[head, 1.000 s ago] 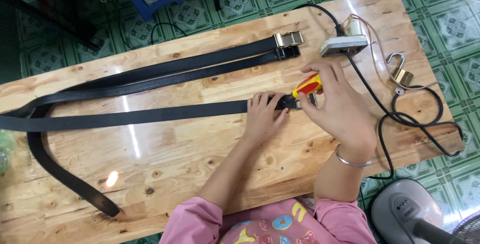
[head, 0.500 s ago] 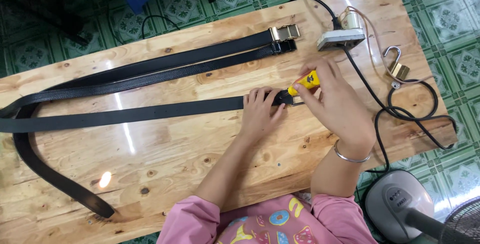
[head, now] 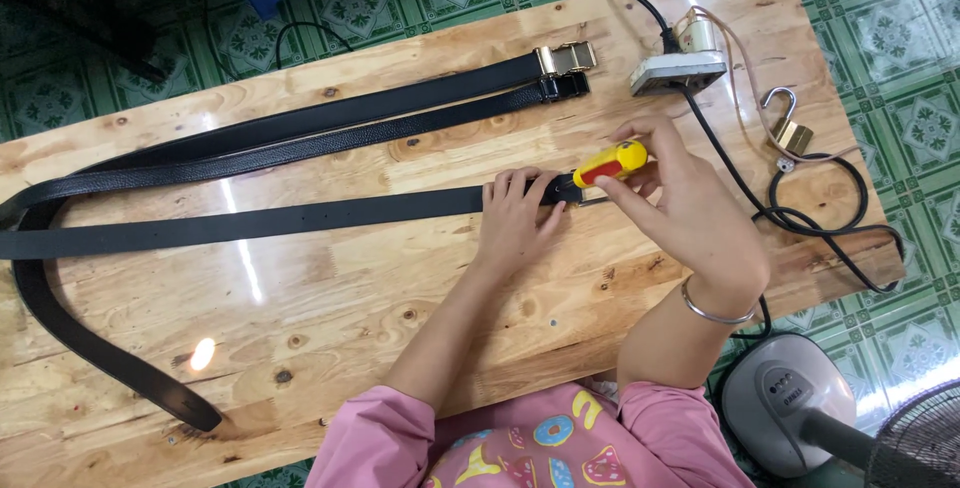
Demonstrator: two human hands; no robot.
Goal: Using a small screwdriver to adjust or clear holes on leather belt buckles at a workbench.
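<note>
Black belt [head: 330, 214] lies flat across the middle of the wooden table [head: 400, 328]. Its buckle end is pressed down by the left hand [head: 515, 213], fingers spread flat on the strap. The right hand [head: 690, 208] pinches a yellow-and-red screwdriver [head: 610, 163], tip at the buckle. Two more belts [head: 380, 118] lie beyond; a padlock [head: 790, 133] sits to the right.

The long leather belts [head: 300, 138] are black against the pale knotty pine tabletop [head: 400, 278]. Above the tabletop's middle, a screwdriver handle [head: 612, 163] shows yellow with a red band. Near its far right corner sit a gold buckle [head: 568, 56] and a brass padlock [head: 790, 134] (steel-grey shackle). The floor tiles [head: 930, 118] beyond are patterned green; the sleeves [head: 375, 443] at its near edge are pink.
</note>
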